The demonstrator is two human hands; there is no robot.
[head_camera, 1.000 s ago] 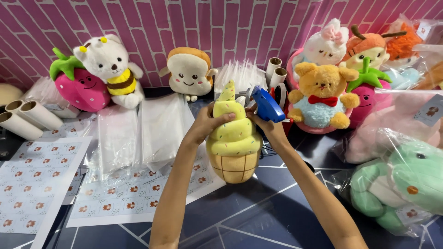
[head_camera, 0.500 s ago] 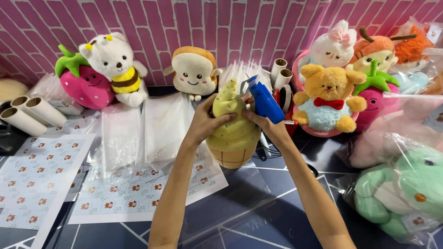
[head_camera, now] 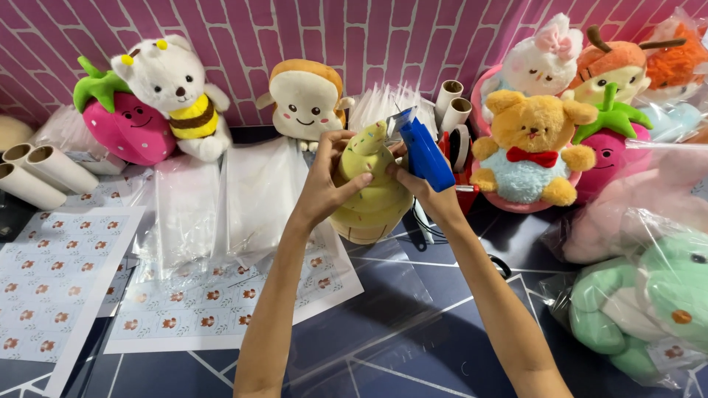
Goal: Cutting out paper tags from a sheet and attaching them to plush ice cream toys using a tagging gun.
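Yellow ice-cream plush (head_camera: 372,195) sits between the two hands, raised just above the bench (head_camera: 413,332) in front of the pink brick-pattern wall (head_camera: 369,37). Left hand (head_camera: 328,180) is wrapped around its left side, fingers closed on the soft swirled body. Right hand (head_camera: 420,188) grips a blue tagging gun (head_camera: 424,151), its metal tip set against the plush's pointed top.

The plush is fuzzy, shaped like stacked swirls over a tan waffle-pattern base. The gun is hard, smooth plastic.

Behind it stands a toast-shaped plush (head_camera: 306,99) with a smiling face, and to the left a white bear plush (head_camera: 177,92) leans on a pink strawberry plush (head_camera: 122,121). To the right a yellow bear plush (head_camera: 531,147) with a red bow sits in a pink bowl-like holder. Clear plastic bags (head_camera: 243,195) and sheets of small flower stickers (head_camera: 66,280) lie flat on the dark blue bench, with cardboard tubes (head_camera: 40,173) at the far left and a bagged green plush (head_camera: 649,302) at the right
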